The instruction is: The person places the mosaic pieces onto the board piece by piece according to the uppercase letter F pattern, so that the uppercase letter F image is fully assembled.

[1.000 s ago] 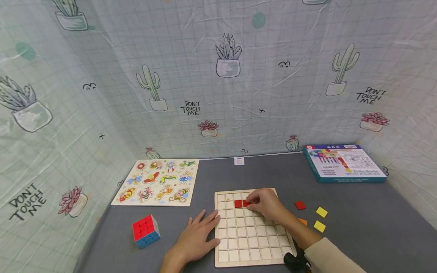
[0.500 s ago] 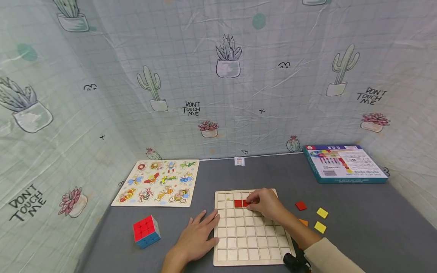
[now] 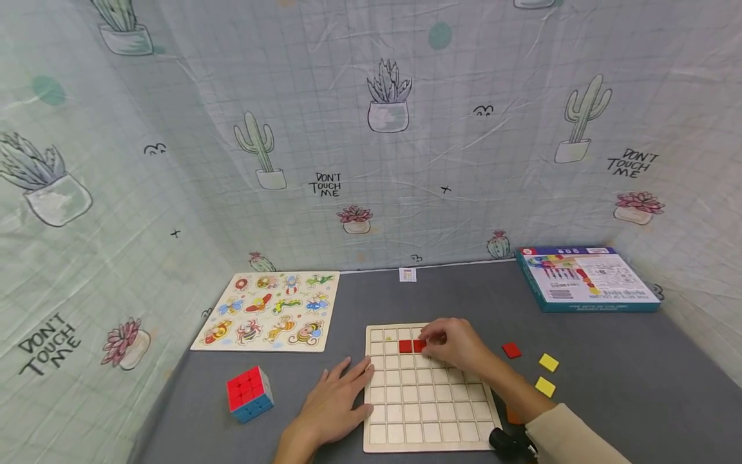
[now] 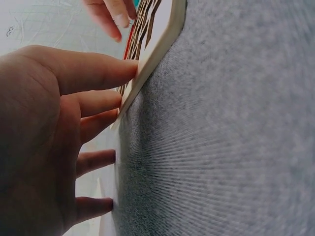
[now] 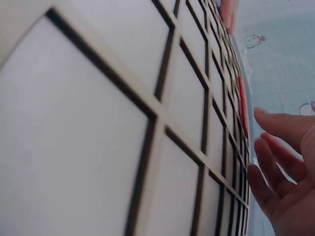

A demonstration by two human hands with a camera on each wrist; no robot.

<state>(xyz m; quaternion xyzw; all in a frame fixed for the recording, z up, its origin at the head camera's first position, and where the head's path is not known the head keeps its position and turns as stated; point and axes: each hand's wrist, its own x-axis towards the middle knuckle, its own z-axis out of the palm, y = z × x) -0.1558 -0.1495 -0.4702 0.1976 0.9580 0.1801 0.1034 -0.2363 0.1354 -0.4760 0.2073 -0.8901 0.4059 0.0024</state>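
A wooden grid board [image 3: 429, 412] lies flat on the grey table. Two red square tiles [image 3: 405, 347] sit side by side in its second row from the far edge. My left hand [image 3: 333, 403] rests at the board's left edge, fingers spread straight; the left wrist view has its thumb [image 4: 98, 73] touching the rim. Over the upper right of the board is my right hand [image 3: 455, 345], its fingertips close to the right-hand red tile. In the right wrist view, thumb and fingers [image 5: 268, 182] stand apart, loosely bent, with nothing between them.
Right of the board lie a loose red tile [image 3: 511, 350], two yellow tiles [image 3: 548, 362] and an orange tile [image 3: 513, 414] partly hidden by my forearm. A puzzle cube [image 3: 250, 394], a picture puzzle board [image 3: 266, 312] and a flat box [image 3: 588, 280] stand farther out.
My right hand has shifted slightly right, and more of the second red tile shows beside its fingertips. My left hand has stayed in place.
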